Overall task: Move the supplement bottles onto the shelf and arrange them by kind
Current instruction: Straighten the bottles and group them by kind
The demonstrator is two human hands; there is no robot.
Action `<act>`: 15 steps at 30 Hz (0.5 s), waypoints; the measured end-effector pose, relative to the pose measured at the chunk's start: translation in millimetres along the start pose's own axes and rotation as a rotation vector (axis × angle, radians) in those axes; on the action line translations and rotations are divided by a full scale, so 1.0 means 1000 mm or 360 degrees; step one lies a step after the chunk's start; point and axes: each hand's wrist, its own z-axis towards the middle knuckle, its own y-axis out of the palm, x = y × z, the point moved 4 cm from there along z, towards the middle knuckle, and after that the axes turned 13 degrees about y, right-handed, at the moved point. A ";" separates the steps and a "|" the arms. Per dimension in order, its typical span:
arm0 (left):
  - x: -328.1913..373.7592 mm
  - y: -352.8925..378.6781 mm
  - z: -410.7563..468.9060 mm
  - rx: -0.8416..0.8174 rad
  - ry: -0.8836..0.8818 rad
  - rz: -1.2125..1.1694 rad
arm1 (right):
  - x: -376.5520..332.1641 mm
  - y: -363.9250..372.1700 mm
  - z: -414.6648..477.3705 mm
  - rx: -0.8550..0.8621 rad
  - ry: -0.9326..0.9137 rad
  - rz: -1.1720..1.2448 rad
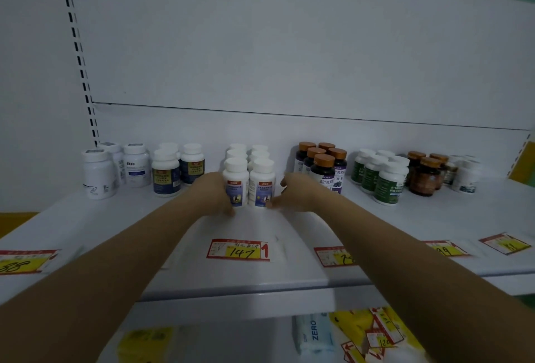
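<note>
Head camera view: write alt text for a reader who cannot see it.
The left hand grips one white plastic supplement bottle and the right hand touches its twin, at the front of two rows on a white metal shelf. Groups of other bottles stand either side; red and yellow price tags line the shelf edge.

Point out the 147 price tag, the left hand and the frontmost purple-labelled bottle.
147 price tag [238, 250]: head view, yellow field.
left hand [215, 191]: head view, its back.
frontmost purple-labelled bottle [328, 181]: head view, its label.

Left hand [215, 191], right hand [292, 193] outstretched (fingers curled).
</note>
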 end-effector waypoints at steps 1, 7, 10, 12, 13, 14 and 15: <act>0.004 -0.001 -0.004 -0.0030 -0.0026 0.0072 | 0.003 -0.002 -0.003 0.0004 0.0013 -0.0022; 0.041 0.000 -0.022 -0.0166 -0.0078 0.0288 | 0.034 -0.014 -0.014 -0.0040 0.0003 -0.0147; 0.081 0.011 -0.021 -0.0066 0.0023 0.0242 | 0.062 -0.031 -0.020 0.0015 0.0023 -0.0136; 0.108 0.025 -0.014 -0.0017 0.0120 0.0153 | 0.082 -0.042 -0.022 0.0066 0.0015 -0.0136; 0.119 0.032 -0.010 0.0010 0.0131 0.0064 | 0.092 -0.047 -0.022 0.0090 -0.0009 -0.0144; 0.128 0.039 -0.005 0.0043 0.0130 -0.0034 | 0.100 -0.050 -0.021 0.0106 -0.0027 -0.0156; 0.136 0.046 0.000 0.0078 0.0116 -0.0111 | 0.109 -0.053 -0.019 0.0118 -0.0044 -0.0164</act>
